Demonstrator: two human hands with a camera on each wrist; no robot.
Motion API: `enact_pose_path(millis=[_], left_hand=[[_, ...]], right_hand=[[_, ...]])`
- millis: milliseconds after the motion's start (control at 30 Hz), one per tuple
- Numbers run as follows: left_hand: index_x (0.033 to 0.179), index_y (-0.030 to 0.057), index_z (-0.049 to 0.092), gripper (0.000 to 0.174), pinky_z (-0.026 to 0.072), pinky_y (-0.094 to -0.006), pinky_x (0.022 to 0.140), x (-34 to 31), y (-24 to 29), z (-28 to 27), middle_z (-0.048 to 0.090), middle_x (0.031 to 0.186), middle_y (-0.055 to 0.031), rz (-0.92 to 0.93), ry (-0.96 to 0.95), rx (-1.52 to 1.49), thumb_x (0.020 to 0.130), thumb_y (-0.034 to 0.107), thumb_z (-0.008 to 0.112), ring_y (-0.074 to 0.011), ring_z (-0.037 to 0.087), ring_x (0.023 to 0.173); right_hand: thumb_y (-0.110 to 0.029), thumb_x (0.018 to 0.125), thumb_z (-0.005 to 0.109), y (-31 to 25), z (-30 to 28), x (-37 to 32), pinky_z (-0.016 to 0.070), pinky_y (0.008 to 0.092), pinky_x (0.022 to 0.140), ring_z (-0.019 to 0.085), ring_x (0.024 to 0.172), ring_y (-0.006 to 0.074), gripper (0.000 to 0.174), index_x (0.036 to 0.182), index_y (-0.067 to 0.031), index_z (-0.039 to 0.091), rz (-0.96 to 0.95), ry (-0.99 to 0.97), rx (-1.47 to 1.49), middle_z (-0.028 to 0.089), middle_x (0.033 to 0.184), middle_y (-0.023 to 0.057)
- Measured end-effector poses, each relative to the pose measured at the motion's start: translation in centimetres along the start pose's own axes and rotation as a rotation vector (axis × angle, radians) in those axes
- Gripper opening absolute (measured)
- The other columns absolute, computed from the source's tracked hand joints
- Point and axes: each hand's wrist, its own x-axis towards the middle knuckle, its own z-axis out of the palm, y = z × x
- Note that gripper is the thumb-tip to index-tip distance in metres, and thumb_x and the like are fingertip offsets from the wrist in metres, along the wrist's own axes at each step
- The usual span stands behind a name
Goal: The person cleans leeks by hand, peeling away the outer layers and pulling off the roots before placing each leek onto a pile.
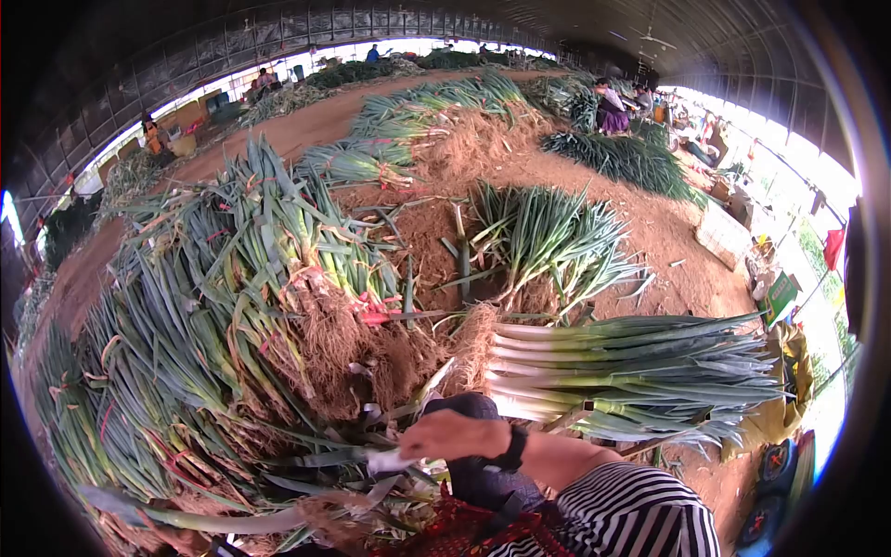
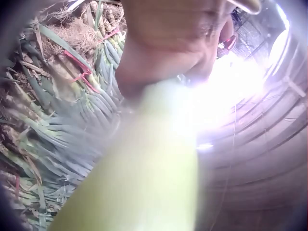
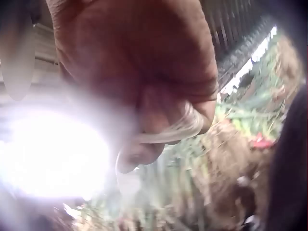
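My left hand [image 1: 181, 539], low at the left edge of the head view, grips a thick green onion [image 1: 237, 524] whose roots point right. In the left wrist view the pale stalk passes close under the curled fingers. The right hand [image 1: 455, 434] is up over my knee, right of that stalk. Between its fingers it pinches a white strip of peeled skin [image 3: 168, 134], which hangs down in the right wrist view. Trimmed green onions [image 1: 603, 371] lie in a neat row to the right, white ends and roots toward my knee.
A large heap of tied green onions [image 1: 213, 306] fills the left, with pink ties and brown roots. A smaller bunch [image 1: 557, 237] stands ahead on the bare soil. More piles and seated people [image 1: 611, 110] are farther back. A yellow sack [image 1: 789, 381] lies at right.
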Motion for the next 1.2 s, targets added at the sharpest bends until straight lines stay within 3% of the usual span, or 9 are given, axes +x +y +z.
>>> enact_pose_path(millis=[100, 167, 300, 433, 633, 767, 900, 967, 1200], left_hand=[[0.107, 0.0068, 0.055, 0.032, 0.0475, -0.0287, 0.067, -1.8, 1.1, -1.0, 0.059, 0.087, -0.0039, 0.315, 0.016, 0.429, 0.085, 0.030, 0.058, -0.0142, 0.055, 0.075], [0.107, 0.0097, 0.059, 0.031, 0.0475, -0.0367, 0.075, -0.4, -0.1, -6.4, 0.062, 0.094, -0.0040, -0.277, 0.367, -0.025, 0.083, 0.030, 0.060, -0.0184, 0.057, 0.083], [0.105, 0.0060, 0.057, 0.032, 0.0481, -0.0351, 0.077, 0.3, 1.0, -2.2, 0.060, 0.100, -0.0030, -0.510, 0.543, -0.205, 0.082, 0.026, 0.064, -0.0180, 0.056, 0.085], [0.102, 0.0070, 0.057, 0.033, 0.0473, -0.0358, 0.074, -0.6, 2.2, 4.3, 0.059, 0.098, -0.0027, -0.545, 0.568, -0.128, 0.081, 0.031, 0.064, -0.0184, 0.055, 0.084], [0.114, 0.0049, 0.049, 0.054, 0.0457, -0.0312, 0.075, -1.3, 1.4, 9.3, 0.054, 0.101, -0.0063, -0.540, 0.495, -0.007, 0.075, 0.035, 0.071, -0.0194, 0.054, 0.086], [0.125, 0.0048, 0.044, 0.055, 0.0398, -0.0342, 0.092, -2.9, 1.3, 13.0, 0.052, 0.122, -0.0096, -0.377, 0.281, 0.344, 0.083, 0.036, 0.061, -0.0238, 0.052, 0.104], [0.130, 0.0122, 0.041, 0.059, 0.0325, -0.0420, 0.100, -3.0, 2.5, 17.1, 0.045, 0.131, -0.0083, -0.446, 0.261, -0.364, 0.087, 0.052, 0.045, -0.0259, 0.045, 0.116], [0.132, 0.0125, 0.039, 0.062, 0.0319, -0.0446, 0.100, -3.2, 2.9, 17.6, 0.044, 0.133, -0.0073, -0.422, 0.082, -0.648, 0.087, 0.055, 0.042, -0.0264, 0.042, 0.120], [0.131, 0.0112, 0.039, 0.077, 0.0416, -0.0415, 0.088, -2.0, 2.2, 19.8, 0.050, 0.115, -0.0112, -0.737, 0.209, -0.492, 0.081, 0.069, 0.034, -0.0239, 0.050, 0.101]], right_hand=[[-0.039, 0.086, 0.050, 3.0, 1.4, -0.9, 0.0461, 0.0415, 0.070, 0.059, 0.083, 0.0302, 0.031, 0.090, -0.0109, 0.061, 0.036, 0.004, -0.079, 0.060, 0.089, 0.0093], [-0.036, 0.083, 0.055, 1.5, 2.5, -0.2, 0.0466, 0.0433, 0.072, 0.059, 0.087, 0.0327, 0.036, 0.103, -0.0060, 0.058, -0.052, -0.017, -0.092, 0.059, 0.091, 0.0135], [-0.032, 0.073, 0.066, -2.6, 4.8, 4.2, 0.0451, 0.0449, 0.066, 0.062, 0.078, 0.0307, 0.038, 0.097, -0.0028, 0.056, -0.005, 0.124, -0.194, 0.062, 0.080, 0.0115], [-0.032, 0.082, 0.054, -6.9, 5.0, 7.6, 0.0323, 0.0508, 0.093, 0.055, 0.101, 0.0286, 0.039, 0.110, -0.0055, 0.053, -0.044, 0.126, -0.174, 0.059, 0.103, 0.0124], [-0.038, 0.084, 0.053, -9.6, 6.2, 10.2, 0.0195, 0.0514, 0.104, 0.042, 0.121, 0.0274, 0.054, 0.130, -0.0108, 0.042, -0.202, 0.341, -0.214, 0.050, 0.120, 0.0111], [-0.042, 0.081, 0.055, -10.1, 8.9, 12.0, 0.0292, 0.0476, 0.098, 0.044, 0.116, 0.0257, 0.066, 0.135, -0.0110, 0.034, -0.170, 0.230, -0.057, 0.050, 0.120, 0.0111], [-0.026, 0.081, 0.063, -8.2, 12.2, 14.5, 0.0496, 0.0379, 0.071, 0.061, 0.082, 0.0325, 0.052, 0.127, -0.0116, 0.043, -0.209, 0.555, 0.447, 0.060, 0.099, 0.0147], [-0.023, 0.084, 0.062, -8.2, 10.9, 14.4, 0.0499, 0.0360, 0.067, 0.061, 0.080, 0.0331, 0.042, 0.121, -0.0082, 0.048, -0.233, 0.502, 0.502, 0.060, 0.097, 0.0181], [-0.027, 0.090, 0.055, -7.1, 10.8, 15.3, 0.0465, 0.0316, 0.066, 0.057, 0.074, 0.0186, 0.043, 0.123, -0.0022, 0.044, -0.218, 0.121, 0.879, 0.060, 0.086, 0.0102]])
